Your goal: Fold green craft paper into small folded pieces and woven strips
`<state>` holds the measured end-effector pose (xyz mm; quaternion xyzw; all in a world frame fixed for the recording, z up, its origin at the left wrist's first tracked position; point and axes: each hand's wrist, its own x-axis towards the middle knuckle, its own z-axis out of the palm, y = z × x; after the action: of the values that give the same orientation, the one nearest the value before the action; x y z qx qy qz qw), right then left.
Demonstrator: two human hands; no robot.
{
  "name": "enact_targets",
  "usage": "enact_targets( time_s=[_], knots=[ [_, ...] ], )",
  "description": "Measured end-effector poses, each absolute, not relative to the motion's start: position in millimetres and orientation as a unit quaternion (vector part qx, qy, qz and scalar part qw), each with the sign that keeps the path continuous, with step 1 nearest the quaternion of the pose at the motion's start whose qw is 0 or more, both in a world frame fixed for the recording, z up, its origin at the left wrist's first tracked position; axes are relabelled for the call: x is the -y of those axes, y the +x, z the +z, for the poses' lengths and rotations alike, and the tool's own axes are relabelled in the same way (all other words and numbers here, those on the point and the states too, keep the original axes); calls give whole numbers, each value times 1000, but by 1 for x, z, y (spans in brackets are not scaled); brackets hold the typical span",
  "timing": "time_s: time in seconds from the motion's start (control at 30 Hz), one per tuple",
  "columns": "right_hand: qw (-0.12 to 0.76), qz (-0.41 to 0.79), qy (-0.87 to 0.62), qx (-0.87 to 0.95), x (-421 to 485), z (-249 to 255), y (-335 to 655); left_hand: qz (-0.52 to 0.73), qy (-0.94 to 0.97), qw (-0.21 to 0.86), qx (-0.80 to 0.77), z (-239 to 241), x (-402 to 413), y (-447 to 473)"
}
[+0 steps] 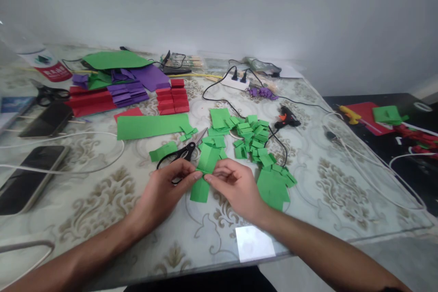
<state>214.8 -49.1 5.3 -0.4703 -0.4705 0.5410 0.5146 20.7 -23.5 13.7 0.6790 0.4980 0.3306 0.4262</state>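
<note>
A creased green paper strip (pixel 207 159) is pinched across its middle between my two hands, just above the tabletop. My left hand (pixel 176 180) grips the fold from the left with thumb and forefinger. From the right, my right hand (pixel 236 185) pinches the same fold. Black-handled scissors (pixel 186 149) lie partly behind my left hand, blades pointing up and right. A heap of small folded green paper pieces (pixel 255 134) sits beyond my right hand. A larger green sheet (pixel 272 187) rests beside my right wrist, and a long green strip (pixel 150 126) lies behind the scissors.
Red folded paper (pixel 173 100), purple folded paper (pixel 126 93) and a bottle (pixel 48 64) stand or lie at the back left. Two phones (pixel 30 180) are at the left. A black glue gun (pixel 286 118) and a white power strip (pixel 236 81) trail cables across the patterned table.
</note>
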Motion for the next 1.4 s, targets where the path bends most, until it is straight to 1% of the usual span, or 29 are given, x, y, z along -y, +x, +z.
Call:
enact_targets(
  time_s=[0.1,0.23,0.63,1.0,1.13,1.4],
  knots=[
    [517,542,-468,469,49,5,215,349,677,419,-494,10,23,21],
    [522,550,-465,458,49,4,214,381,653,435,-490,8,25,21],
    [504,551,-479,462,49,13,215,405,655,420,-481,12,28,19],
    [499,510,-502,488,49,13,217,417,642,417,-490,15,31,23],
    [512,512,-494,481,49,11,217,423,621,435,-496,14,32,24],
    [533,541,-469,452,49,7,216,389,602,512,-474,18,28,23]
  ],
)
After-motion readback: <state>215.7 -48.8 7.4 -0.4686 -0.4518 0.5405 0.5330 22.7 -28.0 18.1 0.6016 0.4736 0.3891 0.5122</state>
